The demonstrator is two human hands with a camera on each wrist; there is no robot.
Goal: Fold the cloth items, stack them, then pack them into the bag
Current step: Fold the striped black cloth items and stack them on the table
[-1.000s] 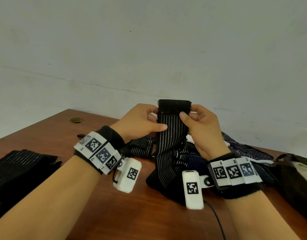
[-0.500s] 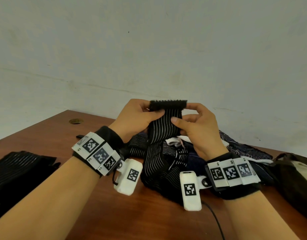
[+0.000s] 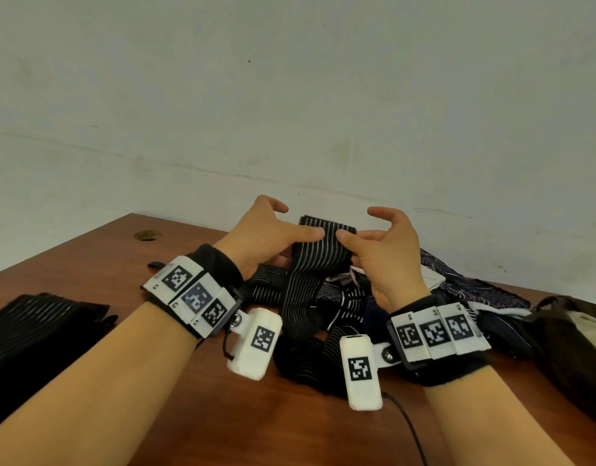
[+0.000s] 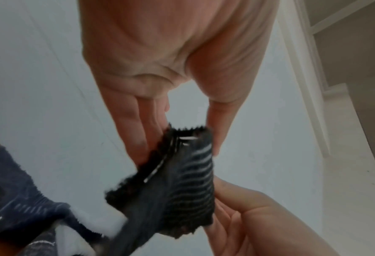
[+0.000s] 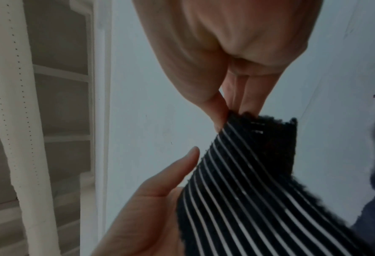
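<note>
Black, white-striped sock (image 3: 318, 253) is pinched at its cuff from both sides: the left hand (image 3: 266, 237) presses thumb against fingers (image 4: 138, 138) on one edge, the right hand (image 3: 387, 250) does likewise with its fingers (image 5: 243, 97) on the other, index fingers raised. The one sock hangs above a loose pile of clothes (image 3: 457, 290) on the wooden worktop (image 3: 222, 415). One folded striped stack (image 3: 31, 331) lies left; one dark bag (image 3: 572, 344) right.
</note>
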